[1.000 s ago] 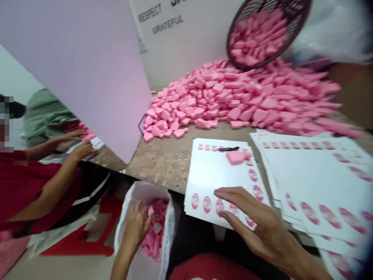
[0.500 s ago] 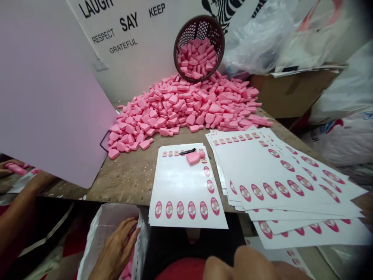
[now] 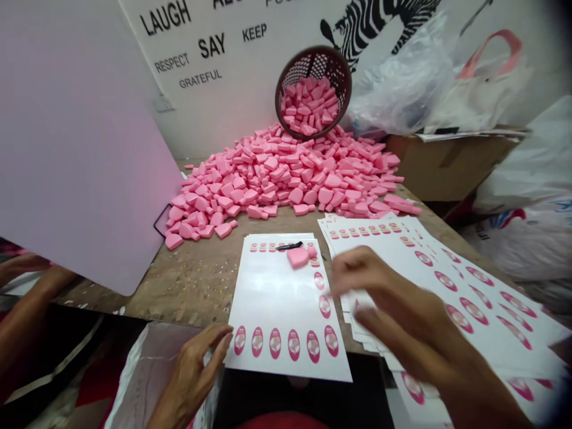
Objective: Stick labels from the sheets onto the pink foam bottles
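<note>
Perhaps touching sheet (image 3: pixel 272 301) with left fingers (image 3: pixel 218 332) parted; hovering with right fingers (image 3: pixel 360 262), unclear in grip; risking skewing sheet by brushing its edge.

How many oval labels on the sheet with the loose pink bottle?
8 on the top sheet: six bottom-row ovals along the near edge, two side ovals above them by the right edge. Sheets beneath may hide more.

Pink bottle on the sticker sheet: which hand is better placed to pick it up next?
Probably the right: the right hand, though blurred, has its fingertips nearer the pink bottle. The left hand is by the sheet's near left corner.
</note>
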A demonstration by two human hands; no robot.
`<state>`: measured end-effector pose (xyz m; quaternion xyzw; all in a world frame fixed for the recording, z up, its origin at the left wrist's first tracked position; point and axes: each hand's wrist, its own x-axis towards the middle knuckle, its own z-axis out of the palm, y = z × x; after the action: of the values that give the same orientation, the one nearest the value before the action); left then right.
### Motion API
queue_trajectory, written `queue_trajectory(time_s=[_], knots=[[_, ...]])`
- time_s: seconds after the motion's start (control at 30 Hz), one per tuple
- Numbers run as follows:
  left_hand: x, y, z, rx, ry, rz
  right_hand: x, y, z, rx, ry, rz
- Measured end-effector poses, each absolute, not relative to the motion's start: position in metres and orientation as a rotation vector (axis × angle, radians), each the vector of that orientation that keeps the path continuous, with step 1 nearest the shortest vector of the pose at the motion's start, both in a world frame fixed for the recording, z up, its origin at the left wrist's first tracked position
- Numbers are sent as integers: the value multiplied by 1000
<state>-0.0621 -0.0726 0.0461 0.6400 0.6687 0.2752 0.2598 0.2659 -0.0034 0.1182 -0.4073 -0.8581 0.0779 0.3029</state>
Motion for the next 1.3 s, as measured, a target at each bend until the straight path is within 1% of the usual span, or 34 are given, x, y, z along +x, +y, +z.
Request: queue_trajectory(time_s=[0.1, 0.17, 0.27, 0.33, 0.5, 0.7, 0.77, 0.83, 0.9, 0.97, 1.07, 1.17, 1.3], knots=[[-44, -44, 54, 1713, 1727, 759, 239, 73, 98, -1081, -2261, 305], [-32, -23, 54, 1741, 1683, 755, 229, 111, 69, -1138, -2416, 223], [-22, 6, 52, 1781, 1593, 793, 227, 141, 30, -1337, -2604, 98], [-21, 21, 50, 1770, 1539, 850, 228, 149, 19, -1356, -2654, 85], [-17, 59, 38, 1737, 1492, 908, 224, 151, 19, -1195, -2806, 93], [10, 91, 26, 1907, 1469, 575, 213, 133, 20, -901, -2804, 244], [11, 93, 23, 1806, 1393, 499, 212, 131, 24, -796, -2746, 310], [6, 91, 20, 1590, 1301, 534, 209, 136, 27, -771, -2662, 367], [-5, 86, 17, 1304, 1253, 676, 203, 148, 26, -881, -2572, 345], [-18, 77, 16, 1054, 1264, 840, 190, 163, 20, -1062, -2547, 247], [-34, 60, 19, 846, 1340, 996, 166, 180, 5, -1227, -2597, 162], [-42, 46, 21, 773, 1386, 1052, 156, 186, -2, -1339, -2582, 193], [-38, 37, 11, 700, 1364, 1039, 189, 169, 9, -1635, -2409, 216]])
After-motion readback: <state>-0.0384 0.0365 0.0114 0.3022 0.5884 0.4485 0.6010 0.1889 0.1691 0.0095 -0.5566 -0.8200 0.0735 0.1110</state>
